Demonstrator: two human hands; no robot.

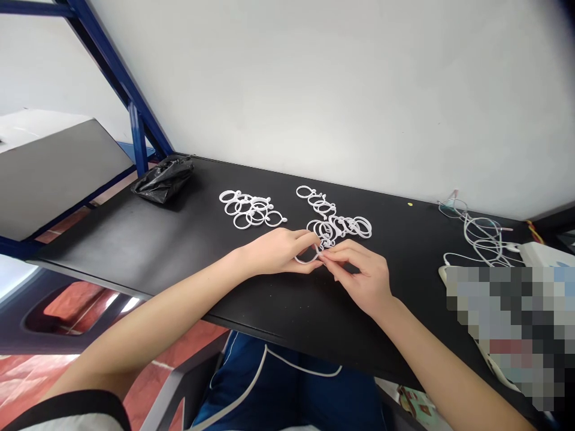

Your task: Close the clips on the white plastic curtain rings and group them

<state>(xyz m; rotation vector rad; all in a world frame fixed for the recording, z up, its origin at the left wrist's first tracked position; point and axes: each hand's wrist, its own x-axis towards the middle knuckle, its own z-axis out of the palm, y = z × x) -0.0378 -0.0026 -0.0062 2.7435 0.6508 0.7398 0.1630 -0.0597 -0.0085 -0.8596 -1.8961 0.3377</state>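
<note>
Between my two hands is a white plastic curtain ring (306, 261), held above the black table (251, 299). My left hand (283, 251) grips its left side, fingers curled around it. At the ring's right edge, the fingertips of my right hand (359, 275) pinch it; the exact spot is partly hidden by the fingers. Just beyond my hands lies a loose pile of similar white rings (345, 226), with small eyelets on them. A few more rings (317, 200) trail away behind that pile, and a separate group of rings (251, 209) lies to the left.
A crumpled black plastic bag (164, 179) rests at the table's far left corner. Coiled white cables (485, 236) lie at the right, near a blurred-out object (512, 329). Behind the table stands a white wall (314, 90); a blue metal frame (139, 131) rises at left.
</note>
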